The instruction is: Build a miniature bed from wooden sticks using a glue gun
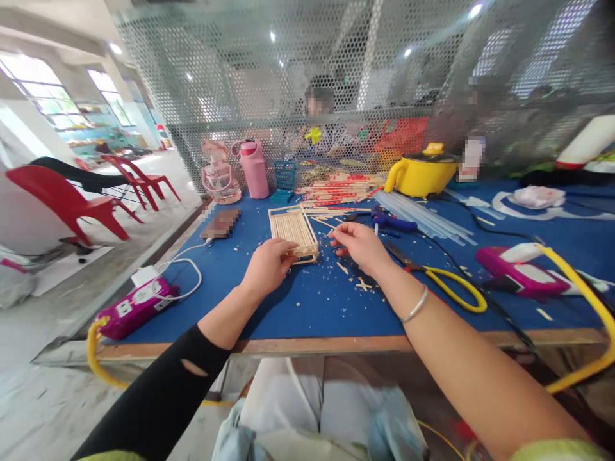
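My left hand (269,264) grips the near edge of a small rack-like piece built from thin wooden sticks (292,229), its fingers closed around the corner. To the right of that piece, my right hand (358,246) hovers just over the table with thumb and fingertips pinched together. Whatever sits between those fingertips is too small to name. Right behind the right hand lies a blue glue gun (396,222). Cutters with yellow handles (456,291) rest beside the right wrist. Small stick offcuts (364,285) are scattered below the right hand.
Behind are a pile of red-marked sticks (341,189), clear glue sticks (427,218), a yellow pot (423,174), and a pink bottle (254,169). A phone (221,224) and a purple power strip (137,307) lie left; another strip (521,272) lies right. A perforated metal screen (259,83) stands behind.
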Demonstrator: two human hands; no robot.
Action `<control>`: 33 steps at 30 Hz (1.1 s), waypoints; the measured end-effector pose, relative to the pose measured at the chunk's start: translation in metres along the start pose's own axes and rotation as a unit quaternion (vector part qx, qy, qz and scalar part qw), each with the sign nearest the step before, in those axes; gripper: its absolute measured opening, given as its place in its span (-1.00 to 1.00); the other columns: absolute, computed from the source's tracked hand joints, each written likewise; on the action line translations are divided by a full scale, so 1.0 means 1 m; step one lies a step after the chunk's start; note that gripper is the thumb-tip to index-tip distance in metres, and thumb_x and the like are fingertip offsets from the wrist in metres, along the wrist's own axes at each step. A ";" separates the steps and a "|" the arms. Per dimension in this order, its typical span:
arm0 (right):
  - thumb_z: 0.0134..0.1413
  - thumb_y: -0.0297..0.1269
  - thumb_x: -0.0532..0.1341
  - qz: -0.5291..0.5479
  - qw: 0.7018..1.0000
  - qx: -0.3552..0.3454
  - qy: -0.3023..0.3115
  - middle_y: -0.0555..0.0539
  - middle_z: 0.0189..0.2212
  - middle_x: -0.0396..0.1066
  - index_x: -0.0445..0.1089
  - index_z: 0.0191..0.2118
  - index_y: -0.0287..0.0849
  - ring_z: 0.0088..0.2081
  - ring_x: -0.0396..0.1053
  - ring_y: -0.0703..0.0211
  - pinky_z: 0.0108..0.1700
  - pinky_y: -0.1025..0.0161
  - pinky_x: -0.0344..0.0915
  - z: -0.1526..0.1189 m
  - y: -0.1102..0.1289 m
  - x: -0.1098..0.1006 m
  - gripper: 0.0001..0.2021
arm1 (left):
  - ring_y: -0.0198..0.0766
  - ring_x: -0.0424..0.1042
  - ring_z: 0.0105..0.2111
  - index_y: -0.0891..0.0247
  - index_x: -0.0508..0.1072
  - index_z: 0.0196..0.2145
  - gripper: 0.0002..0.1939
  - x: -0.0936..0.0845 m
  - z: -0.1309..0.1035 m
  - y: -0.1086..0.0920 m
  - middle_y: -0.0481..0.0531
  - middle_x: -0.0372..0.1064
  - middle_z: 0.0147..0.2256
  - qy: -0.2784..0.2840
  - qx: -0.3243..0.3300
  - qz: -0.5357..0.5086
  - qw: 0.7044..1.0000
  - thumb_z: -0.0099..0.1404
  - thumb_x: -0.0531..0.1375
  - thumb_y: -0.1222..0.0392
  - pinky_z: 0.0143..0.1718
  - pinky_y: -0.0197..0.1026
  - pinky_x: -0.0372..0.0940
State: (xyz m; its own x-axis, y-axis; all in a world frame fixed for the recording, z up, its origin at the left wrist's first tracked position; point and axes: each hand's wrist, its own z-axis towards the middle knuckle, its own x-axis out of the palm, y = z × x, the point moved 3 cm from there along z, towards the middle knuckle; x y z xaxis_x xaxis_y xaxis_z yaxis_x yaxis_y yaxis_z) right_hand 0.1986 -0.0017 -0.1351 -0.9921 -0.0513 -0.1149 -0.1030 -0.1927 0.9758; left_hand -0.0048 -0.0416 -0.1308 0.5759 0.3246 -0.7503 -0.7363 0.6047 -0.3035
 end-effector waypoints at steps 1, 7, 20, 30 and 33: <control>-0.14 -0.17 0.29 0.036 0.999 0.008 0.016 -0.05 -0.41 0.42 0.31 -0.45 -0.16 -0.41 0.37 0.24 -0.44 0.29 0.35 -0.001 0.002 0.001 -0.81 | -0.22 0.41 -0.30 0.27 0.51 -0.19 -0.80 -0.001 -0.002 -0.001 0.09 0.48 -0.29 -0.008 0.009 0.003 1.000 0.25 0.15 0.25 -0.26 -0.19 0.29; -0.24 -0.05 0.35 0.192 0.974 -0.007 0.117 0.03 -0.31 0.44 0.32 -0.38 -0.09 -0.28 0.42 0.26 -0.17 0.19 0.39 -0.015 0.028 0.008 -0.68 | -0.22 0.35 -0.31 0.13 0.55 -0.33 -0.79 -0.014 -0.009 -0.020 0.02 0.50 -0.35 -0.104 0.124 0.090 0.983 0.31 0.10 0.26 -0.24 -0.13 0.14; -0.13 -0.22 0.34 0.274 0.940 -0.002 0.203 0.00 -0.17 0.47 0.33 -0.41 -0.12 -0.16 0.44 0.22 -0.11 0.22 0.36 -0.024 0.037 0.007 -0.80 | -0.22 0.36 -0.30 0.15 0.49 -0.21 -0.82 -0.014 -0.006 -0.025 0.03 0.49 -0.30 -0.125 0.092 0.098 0.983 0.29 0.11 0.29 -0.24 -0.14 0.11; -0.17 -0.30 0.39 0.314 0.924 0.056 0.211 -0.02 -0.16 0.49 0.38 -0.44 -0.17 -0.13 0.45 0.24 -0.07 0.29 0.38 -0.023 0.036 0.012 -0.82 | -0.27 0.36 -0.32 0.27 0.52 -0.27 -0.82 -0.013 0.008 -0.007 0.03 0.41 -0.33 -0.049 -0.099 -0.255 0.961 0.16 0.25 0.17 -0.26 -0.23 0.24; -0.12 -0.29 0.36 0.314 0.924 0.055 0.209 -0.03 -0.17 0.50 0.39 -0.39 -0.15 -0.12 0.46 0.22 -0.09 0.27 0.40 -0.015 0.044 0.007 -0.84 | -0.25 0.40 -0.32 0.30 0.46 -0.14 -0.64 -0.012 0.027 -0.006 0.05 0.45 -0.28 -0.002 -0.142 -0.403 0.904 0.09 0.29 0.14 -0.27 -0.21 0.29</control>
State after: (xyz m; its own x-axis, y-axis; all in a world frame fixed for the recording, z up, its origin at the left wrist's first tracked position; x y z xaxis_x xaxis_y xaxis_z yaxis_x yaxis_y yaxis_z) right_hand 0.1883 -0.0257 -0.0963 -0.7457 -0.4986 0.4419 0.4549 0.1035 0.8845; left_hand 0.0021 -0.0296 -0.1042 0.9669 -0.1355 -0.2161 -0.1377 0.4359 -0.8894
